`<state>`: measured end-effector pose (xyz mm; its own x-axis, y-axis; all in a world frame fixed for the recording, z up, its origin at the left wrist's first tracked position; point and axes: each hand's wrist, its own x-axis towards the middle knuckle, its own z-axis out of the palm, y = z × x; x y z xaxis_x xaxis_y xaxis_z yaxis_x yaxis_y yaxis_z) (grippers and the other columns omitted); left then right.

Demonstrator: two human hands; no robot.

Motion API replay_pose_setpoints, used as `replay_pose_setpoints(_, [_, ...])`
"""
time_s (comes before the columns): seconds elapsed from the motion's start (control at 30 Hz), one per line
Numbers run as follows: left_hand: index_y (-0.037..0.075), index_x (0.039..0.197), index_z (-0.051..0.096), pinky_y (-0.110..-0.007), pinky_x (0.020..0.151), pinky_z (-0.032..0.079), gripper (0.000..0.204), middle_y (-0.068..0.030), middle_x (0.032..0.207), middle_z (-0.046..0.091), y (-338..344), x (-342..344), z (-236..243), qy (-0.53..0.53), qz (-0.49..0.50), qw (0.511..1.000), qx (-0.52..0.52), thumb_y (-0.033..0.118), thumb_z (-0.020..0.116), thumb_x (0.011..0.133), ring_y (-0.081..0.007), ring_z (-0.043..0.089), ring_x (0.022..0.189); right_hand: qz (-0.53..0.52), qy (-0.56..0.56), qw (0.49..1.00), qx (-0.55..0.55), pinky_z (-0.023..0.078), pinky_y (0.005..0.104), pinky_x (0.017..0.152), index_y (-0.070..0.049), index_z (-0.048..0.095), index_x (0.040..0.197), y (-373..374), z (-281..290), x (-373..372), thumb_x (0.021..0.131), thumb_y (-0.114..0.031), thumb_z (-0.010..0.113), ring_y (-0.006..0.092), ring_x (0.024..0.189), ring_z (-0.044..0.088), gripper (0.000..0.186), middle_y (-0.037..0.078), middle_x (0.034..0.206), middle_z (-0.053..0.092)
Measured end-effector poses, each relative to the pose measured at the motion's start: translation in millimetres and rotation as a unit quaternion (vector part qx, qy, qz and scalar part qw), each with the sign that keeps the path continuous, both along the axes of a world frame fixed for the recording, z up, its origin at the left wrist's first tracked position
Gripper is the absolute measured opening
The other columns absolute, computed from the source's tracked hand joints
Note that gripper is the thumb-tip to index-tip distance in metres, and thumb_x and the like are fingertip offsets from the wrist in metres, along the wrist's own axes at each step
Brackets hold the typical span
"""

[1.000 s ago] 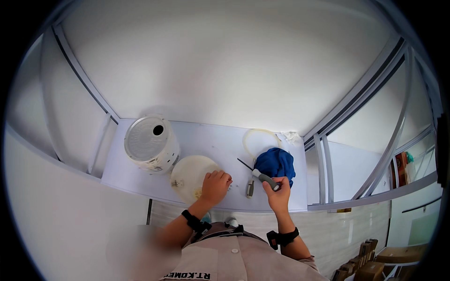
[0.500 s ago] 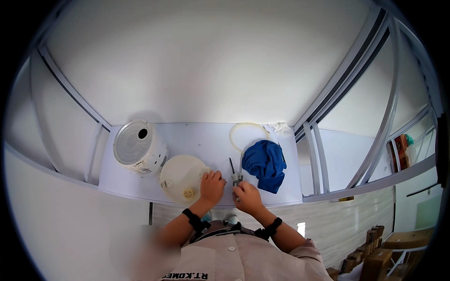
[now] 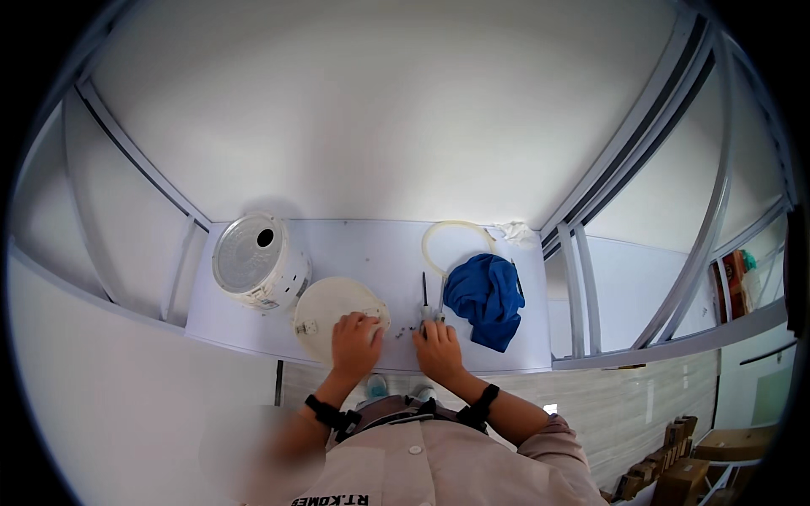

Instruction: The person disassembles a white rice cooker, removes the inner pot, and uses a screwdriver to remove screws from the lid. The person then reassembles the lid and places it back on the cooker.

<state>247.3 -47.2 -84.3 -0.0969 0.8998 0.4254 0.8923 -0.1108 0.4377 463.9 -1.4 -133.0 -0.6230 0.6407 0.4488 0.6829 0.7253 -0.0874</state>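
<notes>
A round cream lid (image 3: 316, 295) with small fittings lies on the white tabletop in front of me. My left hand (image 3: 354, 344) rests over its right side, fingers bent and thumb apart, covering the yellow fitting. My right hand (image 3: 437, 349) has its fingers over the pale handles of two screwdrivers lying side by side; the dark shaft of one screwdriver (image 3: 425, 288) points away from me. Between my hands, several small screws (image 3: 405, 330) lie loose. The handles are partly hidden under my fingers.
A white bucket (image 3: 291, 268) with a dark round hole in its top stands at the far left. Right of the screwdrivers lie a crumpled blue cloth (image 3: 485, 295) and a loop of pale tubing (image 3: 429, 239). White crumpled material (image 3: 516, 232) sits at the back right corner. Metal frame posts flank the table.
My left hand has slid left over the lid and now covers the yellow fitting. My right hand has lowered the screwdrivers' handles toward the table. Small screws between my hands are now exposed.
</notes>
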Motion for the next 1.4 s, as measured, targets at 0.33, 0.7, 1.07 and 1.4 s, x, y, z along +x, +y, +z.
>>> replay_pose_setpoints(0.33, [0.004, 0.128, 0.055, -0.051, 0.103, 0.039, 0.058, -0.0194, 0.123, 0.055, -66, -77, -53, -0.071, 0.322, 0.943, 0.046, 0.017, 0.081, 0.079, -0.0409, 0.049, 0.120, -0.023, -0.027, 0.999, -0.035, 0.038, 0.0501, 0.090, -0.008, 0.068, 0.111, 2, -2, -7, 0.080, -0.019, 0.066, 0.0324, 0.106, 0.056, 0.032, 0.018, 0.124, 0.058])
replay_pose_setpoints(0.7, [-0.001, 0.131, 0.052, -0.050, 0.086, 0.054, 0.053, -0.0218, 0.107, 0.072, -73, -82, -69, -0.279, 0.387, 0.857, -0.194, 0.039, 0.064, 0.099, -0.0410, 0.070, 0.100, -0.040, -0.045, 0.996, -0.060, 0.038, 0.0526, 0.096, -0.009, 0.066, 0.116, 3, -7, -13, 0.080, -0.031, 0.075, 0.0320, 0.114, 0.054, 0.043, 0.015, 0.131, 0.055])
replay_pose_setpoints(1.07, [-0.004, 0.105, 0.059, -0.056, 0.076, 0.050, 0.034, -0.0291, 0.091, 0.069, -67, -75, -67, -0.228, 0.362, 0.894, -0.135, 0.029, 0.053, 0.106, -0.0506, 0.066, 0.089, -0.009, -0.009, 0.991, -0.133, 0.036, 0.0520, 0.098, -0.008, 0.062, 0.132, 3, 22, -12, 0.077, -0.040, 0.081, 0.0360, 0.117, 0.051, 0.067, 0.018, 0.133, 0.054])
replay_pose_setpoints(1.4, [-0.003, 0.093, 0.061, -0.042, 0.062, 0.051, 0.029, -0.0165, 0.077, 0.067, -35, -54, -12, -0.403, 0.244, 0.875, -0.114, 0.021, 0.054, 0.106, -0.0294, 0.065, 0.066, 0.089, 0.392, 0.743, -0.535, 0.047, 0.0440, 0.098, -0.001, 0.039, 0.154, 43, 73, 4, 0.093, -0.040, 0.078, 0.0285, 0.122, 0.054, 0.082, 0.017, 0.145, 0.049])
